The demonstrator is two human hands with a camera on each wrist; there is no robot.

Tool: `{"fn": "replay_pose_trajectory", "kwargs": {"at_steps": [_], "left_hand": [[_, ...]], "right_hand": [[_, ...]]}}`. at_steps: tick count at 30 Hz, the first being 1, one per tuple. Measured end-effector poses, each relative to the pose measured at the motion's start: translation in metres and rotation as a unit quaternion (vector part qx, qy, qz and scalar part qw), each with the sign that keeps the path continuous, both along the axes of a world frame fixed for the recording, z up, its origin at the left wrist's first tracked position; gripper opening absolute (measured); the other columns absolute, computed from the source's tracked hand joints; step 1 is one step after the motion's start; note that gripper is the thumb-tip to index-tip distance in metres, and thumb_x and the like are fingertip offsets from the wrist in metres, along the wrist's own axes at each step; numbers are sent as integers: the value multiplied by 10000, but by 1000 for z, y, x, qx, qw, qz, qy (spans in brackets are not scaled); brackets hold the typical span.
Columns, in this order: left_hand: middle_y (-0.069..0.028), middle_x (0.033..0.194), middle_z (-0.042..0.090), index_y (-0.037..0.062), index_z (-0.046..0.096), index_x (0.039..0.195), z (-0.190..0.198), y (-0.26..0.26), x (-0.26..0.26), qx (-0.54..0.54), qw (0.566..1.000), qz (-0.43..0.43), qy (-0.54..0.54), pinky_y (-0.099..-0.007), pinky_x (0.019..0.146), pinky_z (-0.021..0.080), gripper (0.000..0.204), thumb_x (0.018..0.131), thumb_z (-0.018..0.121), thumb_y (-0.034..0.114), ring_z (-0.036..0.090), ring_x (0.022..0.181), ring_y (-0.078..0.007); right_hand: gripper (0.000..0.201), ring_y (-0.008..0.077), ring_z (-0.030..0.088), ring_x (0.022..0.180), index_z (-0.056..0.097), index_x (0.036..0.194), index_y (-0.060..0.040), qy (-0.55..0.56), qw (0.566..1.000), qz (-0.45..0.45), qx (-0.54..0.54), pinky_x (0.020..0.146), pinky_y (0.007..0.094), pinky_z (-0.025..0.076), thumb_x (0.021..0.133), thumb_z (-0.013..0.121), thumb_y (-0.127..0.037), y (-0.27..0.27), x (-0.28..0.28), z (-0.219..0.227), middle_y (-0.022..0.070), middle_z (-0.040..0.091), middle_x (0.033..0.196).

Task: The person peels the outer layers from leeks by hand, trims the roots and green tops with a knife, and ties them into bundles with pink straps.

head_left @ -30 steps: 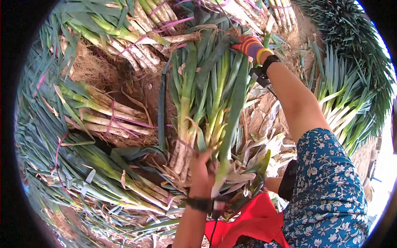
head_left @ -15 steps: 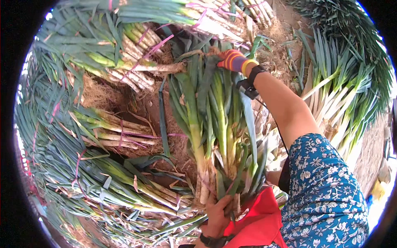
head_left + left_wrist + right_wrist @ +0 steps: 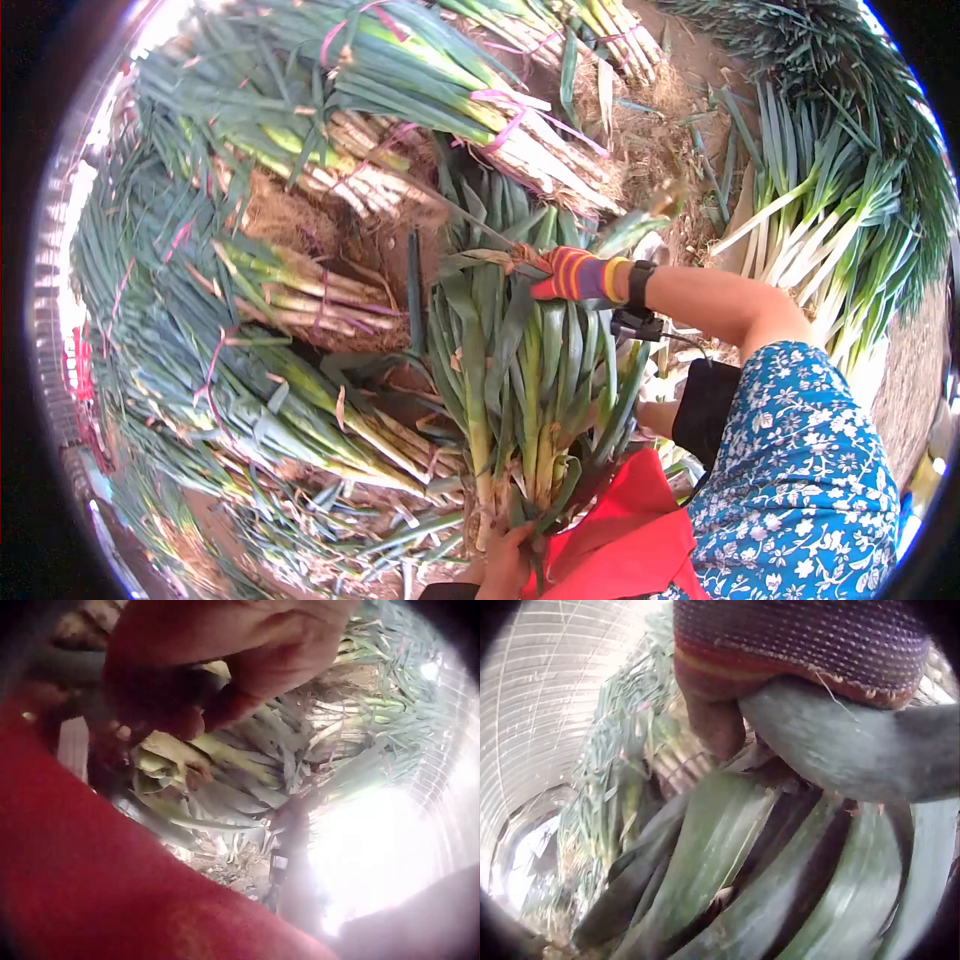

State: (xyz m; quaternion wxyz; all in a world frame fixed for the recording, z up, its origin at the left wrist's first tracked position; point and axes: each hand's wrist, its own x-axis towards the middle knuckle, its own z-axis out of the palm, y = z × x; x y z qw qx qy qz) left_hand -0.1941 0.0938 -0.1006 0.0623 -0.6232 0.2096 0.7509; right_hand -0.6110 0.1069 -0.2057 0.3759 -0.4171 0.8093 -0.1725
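A thick bunch of green onions (image 3: 500,380) lies lengthwise before me, white ends toward the body. Low in the head view my bare left hand (image 3: 505,555) grips the pale stalks close to their roots. Its thumb and fingers (image 3: 259,671) curl inward in the left wrist view, the palm side in shadow. My right hand (image 3: 580,276), in a striped glove, holds the green leaves near the far end. There its fingers clasp a broad leaf (image 3: 832,742), with more leaves fanned below. A brownish twisted strand (image 3: 525,260) sits by the gloved fingertips.
Bundles of green onions tied with purple tape (image 3: 505,110) lie at the far side and along the left. Loose green onions (image 3: 790,240) spread on the right. A red cloth (image 3: 625,520) hangs beside the left hand. Dry husks litter the ground.
My left hand has drawn down toward the body, staying at the stalk bases. The right hand keeps its hold on the leaves, its elbow now more bent. The head view has shifted.
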Motion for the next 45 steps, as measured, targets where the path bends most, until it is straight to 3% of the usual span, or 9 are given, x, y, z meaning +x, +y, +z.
{"fn": "replay_pose_trajectory", "kwargs": {"at_steps": [3,10,12,16,19,25,35,40,45], "left_hand": [[-95,801,551,-9,455,1081,-22,16,35,38,998,48,4,-320,457,438,307,779,506,-8,533,583,-205],[-20,708,512,32,534,971,-28,65,141,44,998,37,-15,-314,437,376,149,847,517,111,425,489,-128],[-26,738,521,23,552,876,-62,74,193,-2,982,-147,-120,-336,463,375,163,865,528,184,444,537,-132],[-93,804,566,-15,546,914,38,82,131,-36,999,-11,33,-345,563,465,184,871,518,162,534,650,-220],[-122,875,540,-29,468,1068,-34,79,179,41,994,41,-97,-392,650,494,278,807,505,59,576,767,-254],[-84,690,531,-78,458,1035,26,75,125,1,996,4,-86,-313,466,481,313,774,568,56,546,540,-205],[-88,742,560,-21,417,1111,6,88,160,-36,999,-19,-1,-276,413,422,379,754,543,-31,562,557,-187],[-107,911,565,1,476,1025,1,103,185,-17,994,109,-20,-338,490,473,268,761,511,-27,578,657,-232],[-121,902,570,17,508,1020,-25,116,236,63,976,209,-18,-366,692,489,256,765,505,0,576,811,-247]], "right_hand": [[439,335,567,627,559,817,-6,6,984,86,-153,581,385,435,726,627,-431,23,36,10,184,555,634],[411,299,589,745,612,893,-20,-88,981,173,-28,654,365,439,733,640,-398,71,111,7,184,590,739],[417,291,595,765,603,932,-23,-119,976,177,40,670,365,438,731,648,-385,78,125,17,174,601,754],[446,289,594,753,563,1058,-50,-110,961,250,42,675,360,446,732,652,-341,75,136,13,155,603,747],[419,291,584,708,562,1061,-77,-105,951,289,-38,625,358,447,725,654,-309,77,133,-2,143,591,729],[326,281,567,625,592,1030,-175,-48,922,360,-137,519,361,420,710,609,-113,94,121,-26,94,561,693],[245,324,558,666,627,921,-185,192,957,205,-79,579,399,423,676,620,-187,91,187,20,149,554,692],[411,382,540,665,542,1090,-71,90,970,-46,-219,593,420,430,747,572,-295,104,239,60,224,554,723],[458,375,544,657,519,1110,-56,5,973,49,-226,594,411,430,749,591,-329,120,314,122,204,547,681]]}}
